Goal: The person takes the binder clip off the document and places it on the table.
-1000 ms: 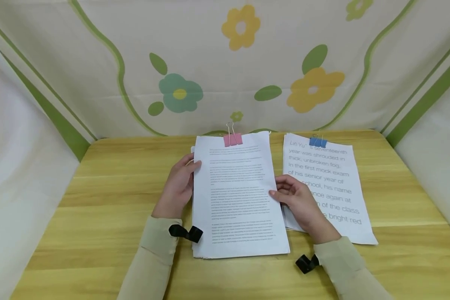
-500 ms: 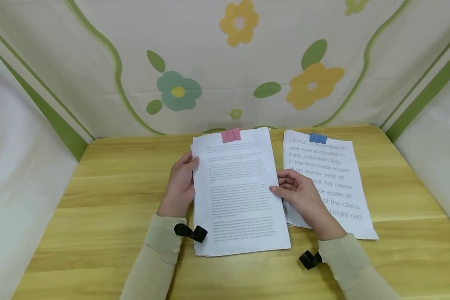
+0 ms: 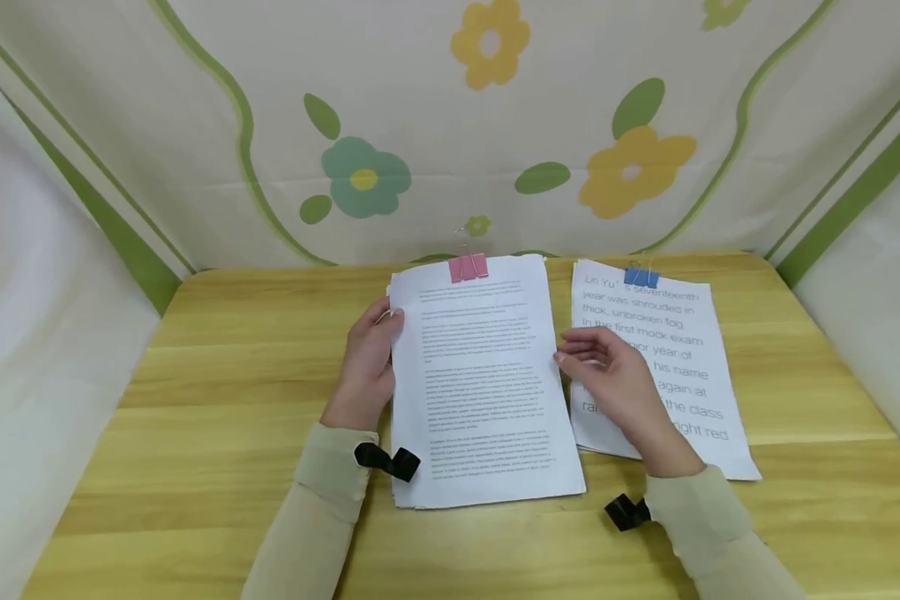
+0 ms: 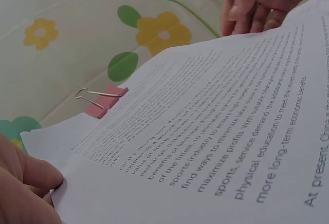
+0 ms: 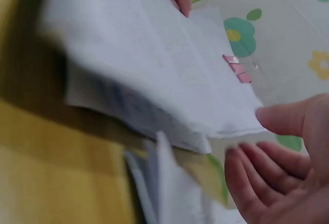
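Observation:
A stack of printed sheets (image 3: 487, 392) carries a pink binder clip (image 3: 468, 268) at its top edge. My left hand (image 3: 363, 362) grips the stack's left edge, thumb on the top sheet, fingers hidden beneath. In the right wrist view the sheets (image 5: 139, 44) are raised off the table, their edge slightly spread. At the stack's right edge is my right hand (image 3: 618, 379); its thumb and bent fingers (image 5: 272, 178) stand apart there with no paper between them. It hovers over a second stack (image 3: 690, 333), which has large print and a blue binder clip (image 3: 642, 277).
The wooden table (image 3: 232, 433) ends at a flowered cloth (image 3: 465, 150) behind the stacks. White cloth walls (image 3: 37, 292) with green stripes stand at both sides. Both sleeves have black straps (image 3: 393, 462) at the cuffs.
My right hand has let go of the stack's right edge and shifted slightly right. The pink clip's handles have tilted back. My left hand keeps its hold.

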Demonstrator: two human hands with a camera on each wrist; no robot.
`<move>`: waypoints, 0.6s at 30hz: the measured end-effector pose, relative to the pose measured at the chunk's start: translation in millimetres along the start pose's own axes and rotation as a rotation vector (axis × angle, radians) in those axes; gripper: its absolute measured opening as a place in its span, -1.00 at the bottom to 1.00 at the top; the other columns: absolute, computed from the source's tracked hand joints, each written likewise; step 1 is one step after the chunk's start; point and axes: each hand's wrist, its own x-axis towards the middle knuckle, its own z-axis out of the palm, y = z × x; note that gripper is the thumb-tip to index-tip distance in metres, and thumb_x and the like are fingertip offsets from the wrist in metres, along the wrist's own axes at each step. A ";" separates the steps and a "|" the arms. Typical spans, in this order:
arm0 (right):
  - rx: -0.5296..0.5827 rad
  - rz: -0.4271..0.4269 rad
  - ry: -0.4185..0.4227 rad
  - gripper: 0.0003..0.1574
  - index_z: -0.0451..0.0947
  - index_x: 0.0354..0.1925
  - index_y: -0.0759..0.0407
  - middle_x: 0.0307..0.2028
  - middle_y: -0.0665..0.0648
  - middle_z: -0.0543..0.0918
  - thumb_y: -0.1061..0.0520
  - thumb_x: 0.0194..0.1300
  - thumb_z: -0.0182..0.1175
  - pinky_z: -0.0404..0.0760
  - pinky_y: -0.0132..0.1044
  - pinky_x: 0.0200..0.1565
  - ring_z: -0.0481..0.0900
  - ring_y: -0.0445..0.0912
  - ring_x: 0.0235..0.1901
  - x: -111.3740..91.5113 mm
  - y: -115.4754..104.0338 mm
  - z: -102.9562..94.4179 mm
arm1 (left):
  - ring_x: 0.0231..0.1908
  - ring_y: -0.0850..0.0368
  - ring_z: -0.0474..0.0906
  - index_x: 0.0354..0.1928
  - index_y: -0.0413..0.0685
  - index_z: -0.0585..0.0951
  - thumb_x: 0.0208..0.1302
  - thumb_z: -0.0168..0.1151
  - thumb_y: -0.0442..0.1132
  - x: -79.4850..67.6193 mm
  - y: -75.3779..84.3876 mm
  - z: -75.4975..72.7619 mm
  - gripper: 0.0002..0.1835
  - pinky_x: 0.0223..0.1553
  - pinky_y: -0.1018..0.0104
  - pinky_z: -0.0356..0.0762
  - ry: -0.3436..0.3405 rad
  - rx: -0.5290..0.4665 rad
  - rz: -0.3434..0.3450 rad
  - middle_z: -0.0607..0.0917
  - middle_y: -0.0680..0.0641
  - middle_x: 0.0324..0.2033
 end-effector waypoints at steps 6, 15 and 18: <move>-0.189 -0.270 0.133 -0.45 0.61 0.34 0.13 0.20 0.14 0.73 -0.08 0.54 0.33 0.61 -0.31 0.15 0.68 0.03 0.15 21.9 -37.7 4.0 | 0.19 0.09 0.53 0.56 -0.04 0.43 0.69 0.02 -0.30 0.1 -1.1 2.8 -0.51 0.23 0.30 0.49 0.007 0.007 -0.019 0.56 -0.13 0.35; -0.542 -0.383 -0.125 -0.18 0.40 0.54 0.19 0.49 0.25 0.50 -0.24 0.57 0.23 0.32 0.18 0.55 0.37 0.18 0.53 100.2 -111.6 18.2 | 0.09 0.13 0.57 0.54 -0.02 0.46 0.69 0.05 -0.28 3.3 -1.0 2.9 -0.53 0.07 0.39 0.56 -0.034 0.020 -0.004 0.59 -0.10 0.26; -0.609 -0.322 -0.259 -0.09 0.31 0.58 0.21 0.45 0.30 0.54 -0.33 0.60 0.15 0.42 0.19 0.49 0.47 0.20 0.46 123.3 -118.3 23.3 | 0.04 0.15 0.60 0.51 0.00 0.49 0.69 0.05 -0.27 3.2 -3.0 2.6 -0.56 0.03 0.40 0.57 -0.045 0.021 -0.012 0.62 -0.08 0.21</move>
